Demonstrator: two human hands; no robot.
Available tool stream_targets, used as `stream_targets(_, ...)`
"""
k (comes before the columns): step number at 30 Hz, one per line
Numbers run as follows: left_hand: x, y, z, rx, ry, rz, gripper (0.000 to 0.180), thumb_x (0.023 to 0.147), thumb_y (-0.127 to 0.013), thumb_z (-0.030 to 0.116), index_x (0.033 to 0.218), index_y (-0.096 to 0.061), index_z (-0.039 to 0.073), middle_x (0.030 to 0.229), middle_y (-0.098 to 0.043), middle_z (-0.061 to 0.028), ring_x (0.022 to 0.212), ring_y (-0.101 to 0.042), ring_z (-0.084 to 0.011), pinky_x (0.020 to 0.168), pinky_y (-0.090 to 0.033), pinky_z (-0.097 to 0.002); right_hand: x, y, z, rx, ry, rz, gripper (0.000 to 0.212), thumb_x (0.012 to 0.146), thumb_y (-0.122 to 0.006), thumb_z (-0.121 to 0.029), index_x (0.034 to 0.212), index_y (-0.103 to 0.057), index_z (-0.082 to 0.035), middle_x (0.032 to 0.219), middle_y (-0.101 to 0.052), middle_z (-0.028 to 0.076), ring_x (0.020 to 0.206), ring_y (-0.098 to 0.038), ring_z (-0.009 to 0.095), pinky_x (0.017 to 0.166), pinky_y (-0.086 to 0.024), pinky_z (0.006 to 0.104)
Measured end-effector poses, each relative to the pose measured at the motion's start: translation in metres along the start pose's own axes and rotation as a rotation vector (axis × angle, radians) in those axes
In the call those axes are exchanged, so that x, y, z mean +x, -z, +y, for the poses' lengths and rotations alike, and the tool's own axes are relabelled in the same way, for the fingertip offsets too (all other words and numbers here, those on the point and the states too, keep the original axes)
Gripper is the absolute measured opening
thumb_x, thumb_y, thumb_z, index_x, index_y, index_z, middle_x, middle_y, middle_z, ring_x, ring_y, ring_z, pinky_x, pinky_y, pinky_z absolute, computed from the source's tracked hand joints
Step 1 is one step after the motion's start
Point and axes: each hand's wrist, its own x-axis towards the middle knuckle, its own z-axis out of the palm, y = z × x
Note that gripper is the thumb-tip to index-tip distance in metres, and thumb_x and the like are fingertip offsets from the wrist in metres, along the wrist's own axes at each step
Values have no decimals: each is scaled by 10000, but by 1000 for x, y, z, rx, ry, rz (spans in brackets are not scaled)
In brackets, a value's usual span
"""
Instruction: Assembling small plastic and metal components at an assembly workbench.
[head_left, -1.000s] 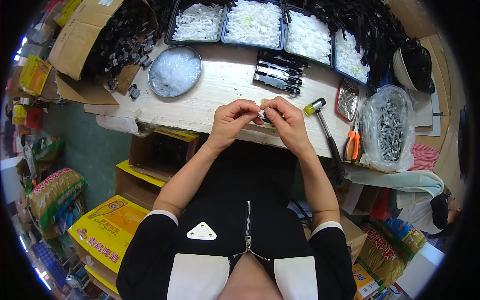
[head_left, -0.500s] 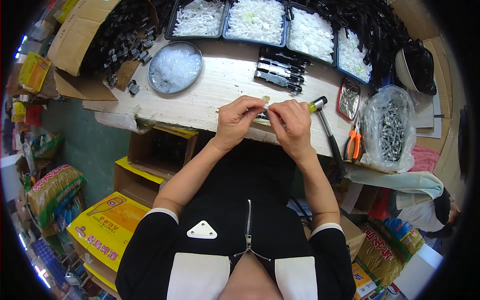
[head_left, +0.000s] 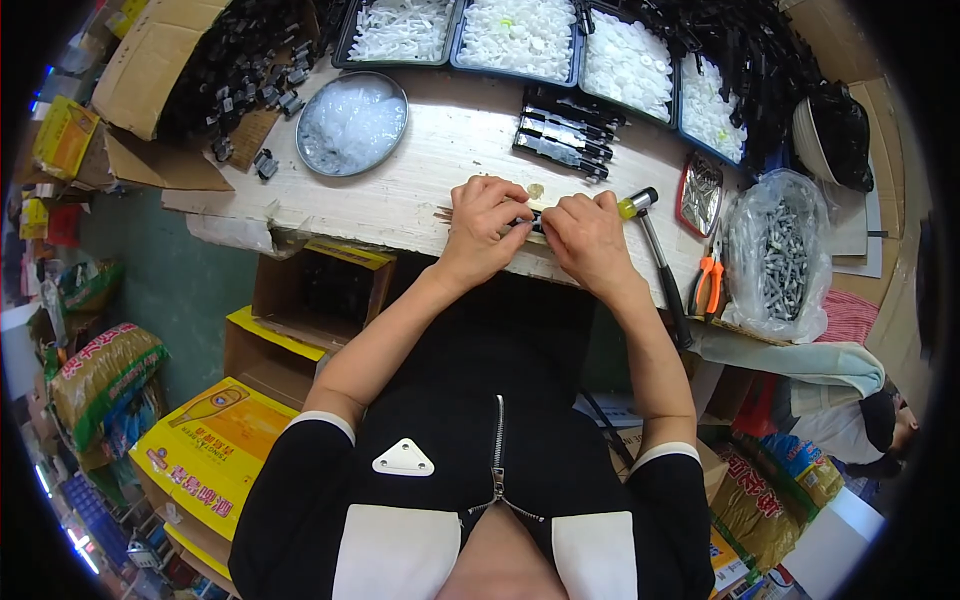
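Observation:
My left hand [head_left: 485, 228] and my right hand [head_left: 590, 240] meet at the front edge of the white table [head_left: 430, 200]. Between their curled fingers is a small dark elongated part [head_left: 536, 222], mostly covered, so its kind cannot be made out. Just beyond the fingertips a small yellowish round spot [head_left: 536, 190] shows on the tabletop. A little farther off, several black and silver strip-like parts [head_left: 562, 152] lie side by side. A hammer [head_left: 655, 255] with a yellow-and-black head rests right beside my right hand.
Black trays of small white plastic pieces [head_left: 515, 40] line the back. A round dish [head_left: 352, 125] of clear pieces stands left, near a carton [head_left: 160, 60] of dark parts. At right are orange-handled pliers [head_left: 710, 285], a red tin [head_left: 698, 195] and a bag of metal parts [head_left: 785, 250].
My hands have shifted from a raised fingertip pinch on a small white piece to a lower grip on the dark part. The strip-like parts appear slightly higher in view.

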Motion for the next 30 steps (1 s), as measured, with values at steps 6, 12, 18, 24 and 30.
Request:
stream_targets(6, 0, -4, -3, -8, -2, -14, 89, 657, -646, 62, 725, -594, 87, 950, -573, -3, 971, -471, -196, 841, -294, -330, 5, 0, 0, 13, 36, -18, 67, 706, -611, -88, 728, -548, -91, 674, -507, 32, 687, -519, 193, 656, -329, 341)
stream_targets(12, 1, -4, -4, -16, 11, -24, 80, 658, -629, 51, 712, -579, 83, 944, -565, -10, 955, -473, -199, 834, -290, -336, 11, 4, 4, 17, 76, -121, 68, 691, -608, -68, 734, -558, -84, 674, -508, 33, 685, -516, 198, 651, -327, 342)
stream_targets(18, 2, -5, -2, -16, -9, -10, 95, 648, -620, 44, 722, -569, 76, 944, -561, -20, 952, -477, -205, 838, -285, -342, 18, 6, -4, -71, 123, -140, 51, 675, -585, -48, 710, -562, -78, 683, -521, 32, 694, -523, 192, 660, -333, 346)
stream_targets(24, 1, -4, -3, -12, -17, -14, 79, 647, -614, 55, 698, -558, 77, 927, -550, -12, 950, -468, -193, 829, -275, -359, 14, 4, 5, -27, 64, -212, 51, 691, -593, -59, 736, -585, -83, 691, -527, 36, 705, -527, 196, 671, -330, 346)
stream_targets(30, 3, 0, 1, 45, 2, -63, 96, 675, -635, 89, 761, -594, 104, 946, -553, 1, 939, -456, -186, 834, -267, -336, -13, 35, 39, 70, -138, 115, 54, 752, -635, -86, 786, -595, -73, 707, -534, 53, 657, -523, 188, 659, -333, 304)
